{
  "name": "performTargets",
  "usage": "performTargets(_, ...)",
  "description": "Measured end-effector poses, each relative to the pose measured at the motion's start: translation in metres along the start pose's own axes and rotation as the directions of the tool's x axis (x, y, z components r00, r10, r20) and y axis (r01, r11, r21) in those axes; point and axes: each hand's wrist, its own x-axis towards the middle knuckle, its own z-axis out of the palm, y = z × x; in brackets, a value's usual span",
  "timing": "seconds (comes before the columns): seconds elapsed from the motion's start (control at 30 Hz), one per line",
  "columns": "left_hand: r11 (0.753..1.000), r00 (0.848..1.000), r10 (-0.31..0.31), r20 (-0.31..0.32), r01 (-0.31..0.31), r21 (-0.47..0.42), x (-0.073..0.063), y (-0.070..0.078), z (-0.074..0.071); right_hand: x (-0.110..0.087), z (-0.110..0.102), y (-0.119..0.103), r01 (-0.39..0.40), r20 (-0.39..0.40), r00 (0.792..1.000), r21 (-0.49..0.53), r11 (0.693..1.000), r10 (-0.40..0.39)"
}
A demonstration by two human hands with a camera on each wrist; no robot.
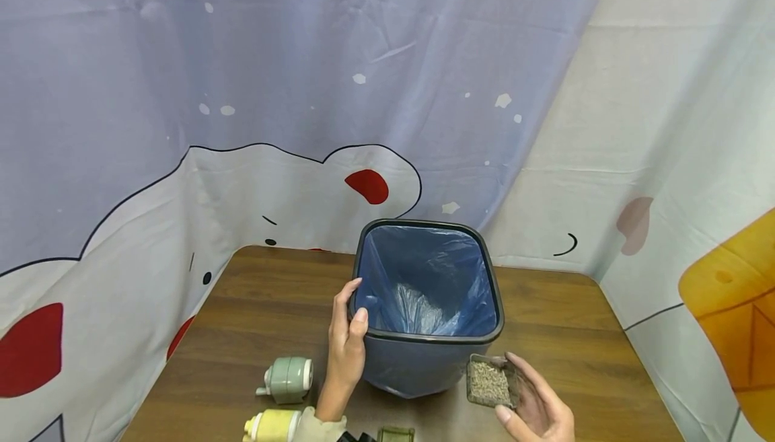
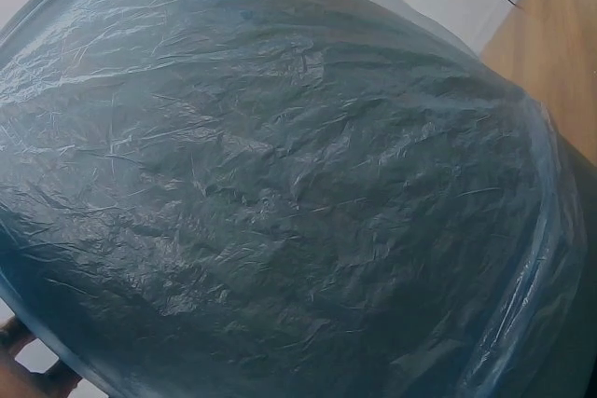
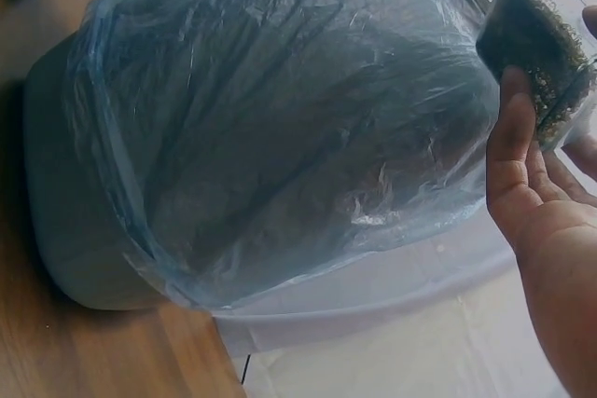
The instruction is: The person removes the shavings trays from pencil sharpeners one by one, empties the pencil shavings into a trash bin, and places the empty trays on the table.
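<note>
A dark grey trash bin (image 1: 418, 364) stands at the middle of the table, lined with a blue plastic bag (image 1: 424, 307). My left hand (image 1: 346, 348) grips the bin's left rim; fingertips (image 2: 28, 375) show at the lower left of the left wrist view. To the right of the bin, my right hand (image 1: 541, 408) holds a small see-through shavings tray (image 1: 489, 383) between thumb and fingers. The tray is tilted toward the bin and full of fine pale shavings. In the right wrist view, the tray (image 3: 536, 48) is beside the bin's rim.
What looks like a green crank pencil sharpener (image 1: 289, 380) lies on the wooden table (image 1: 290, 294) left of the bin. A yellow one (image 1: 275, 425) lies nearer, partly cut off. A small green tray (image 1: 396, 434) shows at the bottom edge. A printed curtain (image 1: 290, 79) hangs behind.
</note>
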Motion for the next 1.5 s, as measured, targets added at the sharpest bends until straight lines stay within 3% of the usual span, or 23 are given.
performTargets(0.5,1.000,1.000,-0.001,-0.003,0.001,0.004,0.000,0.004,0.000,0.012,0.008,-0.014,-0.070,-0.050,0.997,-0.070,0.995,0.067)
performTargets(0.77,1.000,1.000,0.002,-0.007,-0.002,0.005,-0.005,-0.035,0.002,0.017,0.011,-0.019,-0.100,-0.080,0.993,-0.099,0.990,0.092)
performTargets(1.03,1.000,1.000,0.016,-0.012,-0.016,0.023,-0.006,-0.038,0.003,0.021,0.011,-0.021,-0.094,-0.086,0.993,-0.093,0.991,0.086)
performTargets(1.2,1.000,1.000,0.022,-0.009,-0.022,0.012,-0.005,-0.038,0.003,0.029,0.021,-0.031,-0.196,-0.161,0.972,-0.167,0.966,0.170)
performTargets(1.27,1.000,1.000,0.021,-0.007,-0.021,0.009,-0.005,-0.039,0.003,0.033,0.025,-0.034,-0.200,-0.167,0.971,-0.176,0.964,0.171)
performTargets(1.5,1.000,1.000,-0.009,0.007,0.009,0.009,-0.006,-0.038,0.002,0.044,0.028,-0.030,-0.053,-0.088,0.995,-0.121,0.991,0.042)
